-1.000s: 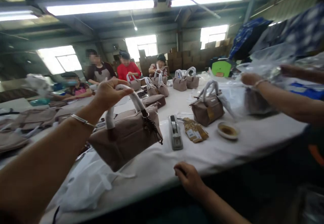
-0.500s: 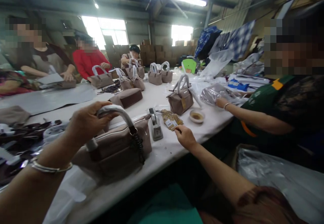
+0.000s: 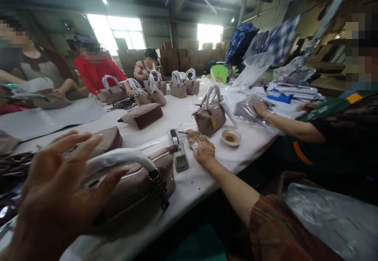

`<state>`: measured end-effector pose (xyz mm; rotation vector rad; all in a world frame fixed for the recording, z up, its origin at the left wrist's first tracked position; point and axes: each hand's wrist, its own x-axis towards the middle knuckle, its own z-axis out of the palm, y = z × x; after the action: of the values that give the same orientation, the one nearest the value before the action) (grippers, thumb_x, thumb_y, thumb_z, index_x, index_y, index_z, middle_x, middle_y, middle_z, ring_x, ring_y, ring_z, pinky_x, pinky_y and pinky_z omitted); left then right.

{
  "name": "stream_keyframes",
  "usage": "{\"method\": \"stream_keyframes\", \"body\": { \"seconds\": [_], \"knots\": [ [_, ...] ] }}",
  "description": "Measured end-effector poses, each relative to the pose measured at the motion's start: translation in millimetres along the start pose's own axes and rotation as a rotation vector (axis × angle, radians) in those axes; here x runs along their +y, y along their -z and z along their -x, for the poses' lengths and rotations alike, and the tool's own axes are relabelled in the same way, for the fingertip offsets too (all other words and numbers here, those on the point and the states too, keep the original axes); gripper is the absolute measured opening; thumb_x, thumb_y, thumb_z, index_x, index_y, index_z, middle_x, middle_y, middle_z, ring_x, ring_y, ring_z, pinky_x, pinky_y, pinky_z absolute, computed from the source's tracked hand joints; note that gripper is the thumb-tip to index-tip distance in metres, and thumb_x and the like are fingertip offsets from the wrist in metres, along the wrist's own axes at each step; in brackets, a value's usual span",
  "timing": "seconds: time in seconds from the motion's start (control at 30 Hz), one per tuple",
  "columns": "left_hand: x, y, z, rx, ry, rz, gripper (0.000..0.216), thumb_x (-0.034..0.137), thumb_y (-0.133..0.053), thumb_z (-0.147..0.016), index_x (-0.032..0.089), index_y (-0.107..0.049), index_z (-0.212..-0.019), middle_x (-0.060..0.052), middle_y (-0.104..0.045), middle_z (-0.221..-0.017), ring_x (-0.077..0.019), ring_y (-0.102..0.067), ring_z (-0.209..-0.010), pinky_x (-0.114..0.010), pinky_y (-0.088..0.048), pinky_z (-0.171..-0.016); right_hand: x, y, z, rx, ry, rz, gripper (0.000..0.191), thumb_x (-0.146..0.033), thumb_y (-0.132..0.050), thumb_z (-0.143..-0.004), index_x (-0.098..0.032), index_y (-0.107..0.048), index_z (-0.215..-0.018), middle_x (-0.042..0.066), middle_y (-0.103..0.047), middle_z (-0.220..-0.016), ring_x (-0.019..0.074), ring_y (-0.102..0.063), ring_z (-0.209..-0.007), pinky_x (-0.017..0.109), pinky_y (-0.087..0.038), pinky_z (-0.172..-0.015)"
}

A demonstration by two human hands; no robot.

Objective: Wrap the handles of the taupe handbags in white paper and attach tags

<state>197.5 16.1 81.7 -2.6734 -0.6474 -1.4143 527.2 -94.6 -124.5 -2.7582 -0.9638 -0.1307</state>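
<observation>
My left hand (image 3: pixel 67 182) is open, its fingers spread beside the wrapped handle of a taupe handbag (image 3: pixel 141 186) that stands at the table's near edge. White wrapping covers the bag's handle, and a dark braided strap hangs from its ring. My right hand (image 3: pixel 205 153) is closed over the near end of a pile of tan hang tags (image 3: pixel 196 138), with its fingertips partly hidden. Between the handbag and the tags lies a grey tape dispenser (image 3: pixel 179 154). A small dish of brownish paste (image 3: pixel 231 137) sits to the right of the tags.
Another taupe handbag (image 3: pixel 209 115) stands just behind the tags, with several more farther back. A co-worker's hand (image 3: pixel 261 109) at right presses a plastic-wrapped bag (image 3: pixel 248 107). Other people work across the table. Dark straps (image 3: pixel 14 170) lie at far left.
My left hand has let go of the handbag's handle and opened. My right hand has moved left and farther over the tags. The view has shifted slightly.
</observation>
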Motion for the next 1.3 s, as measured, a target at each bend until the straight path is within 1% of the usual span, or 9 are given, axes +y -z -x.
{"method": "stream_keyframes", "body": {
  "seconds": [0.13,0.27,0.33,0.43,0.57,0.73,0.97,1.17,1.3],
  "knots": [
    [15,-4,28,0.082,-0.032,0.017,0.094,0.047,-0.07,-0.041,0.068,-0.046,-0.129,0.027,-0.044,-0.144,-0.0464,-0.051,-0.125,-0.057,-0.04,-0.103,10,-4,-2,0.013,-0.018,-0.015,0.045,-0.04,-0.064,-0.086,-0.009,-0.058,-0.118,0.021,-0.062,-0.115,0.029,-0.06,-0.101,0.036,-0.046,-0.084],
    [38,-13,60,0.16,-0.192,0.03,0.093,0.042,-0.073,-0.035,0.066,-0.054,-0.123,0.016,-0.062,-0.13,-0.0515,-0.061,-0.104,-0.069,-0.046,-0.088,18,-6,-1,0.006,0.023,-0.047,0.035,-0.034,-0.06,-0.087,-0.01,-0.061,-0.112,0.018,-0.063,-0.112,0.0284,-0.061,-0.098,0.035,-0.047,-0.082],
    [57,-24,70,0.081,-0.305,0.132,0.087,0.034,-0.076,-0.041,0.061,-0.06,-0.123,0.006,-0.07,-0.116,-0.0452,-0.065,-0.099,-0.065,-0.053,-0.084,19,-5,-1,0.006,0.029,-0.053,0.033,-0.032,-0.059,-0.087,-0.01,-0.061,-0.113,0.017,-0.062,-0.113,0.028,-0.062,-0.096,0.035,-0.047,-0.081],
    [88,-50,75,-0.146,-0.441,0.32,0.061,0.019,-0.074,-0.06,0.042,-0.069,-0.117,-0.004,-0.073,-0.1,-0.0313,-0.068,-0.1,-0.049,-0.06,-0.089,16,3,-4,0.022,0.039,-0.064,0.039,-0.038,-0.06,-0.088,-0.011,-0.061,-0.115,0.018,-0.061,-0.115,0.0279,-0.061,-0.099,0.034,-0.047,-0.082],
    [111,-92,81,-0.275,-0.484,0.474,0.023,0.009,-0.061,-0.08,0.019,-0.069,-0.099,-0.01,-0.07,-0.098,-0.0241,-0.066,-0.102,-0.038,-0.06,-0.09,5,19,-22,0.033,0.087,-0.067,0.033,-0.041,-0.056,-0.092,-0.016,-0.065,-0.111,0.015,-0.061,-0.118,0.0258,-0.059,-0.107,0.032,-0.045,-0.088],
    [105,-121,104,-0.38,-0.454,0.52,0.017,0.011,-0.054,-0.084,0.016,-0.065,-0.096,-0.013,-0.065,-0.103,-0.0242,-0.062,-0.104,-0.035,-0.058,-0.087,-9,24,-55,-0.012,0.062,-0.12,0.033,-0.039,-0.05,-0.095,-0.016,-0.07,-0.108,0.016,-0.064,-0.118,0.0261,-0.063,-0.103,0.033,-0.047,-0.088],
    [94,-134,120,-0.425,-0.399,0.505,0.015,0.012,-0.051,-0.083,0.018,-0.062,-0.091,-0.012,-0.063,-0.103,-0.0242,-0.062,-0.099,-0.034,-0.057,-0.081,-21,11,-78,-0.044,0.028,-0.223,0.023,-0.022,-0.057,-0.087,-0.008,-0.075,-0.094,0.022,-0.072,-0.102,0.0302,-0.069,-0.097,0.036,-0.051,-0.082],
    [90,-127,117,-0.472,-0.322,0.473,0.016,0.011,-0.051,-0.085,0.018,-0.062,-0.094,-0.013,-0.063,-0.107,-0.0237,-0.061,-0.102,-0.035,-0.055,-0.087,9,28,-73,-0.015,0.078,-0.475,0.023,-0.027,-0.055,-0.088,-0.017,-0.074,-0.081,0.009,-0.075,-0.087,0.0207,-0.069,-0.085,0.028,-0.051,-0.075],
    [92,-120,109,-0.518,-0.261,0.5,0.017,0.011,-0.052,-0.087,0.018,-0.063,-0.097,-0.013,-0.063,-0.108,-0.0232,-0.061,-0.101,-0.035,-0.056,-0.085,31,41,-61,-0.049,0.107,-0.625,0.029,-0.032,-0.05,-0.089,-0.015,-0.072,-0.084,0.005,-0.073,-0.075,0.0167,-0.066,-0.068,0.025,-0.049,-0.061]
  ]
}}
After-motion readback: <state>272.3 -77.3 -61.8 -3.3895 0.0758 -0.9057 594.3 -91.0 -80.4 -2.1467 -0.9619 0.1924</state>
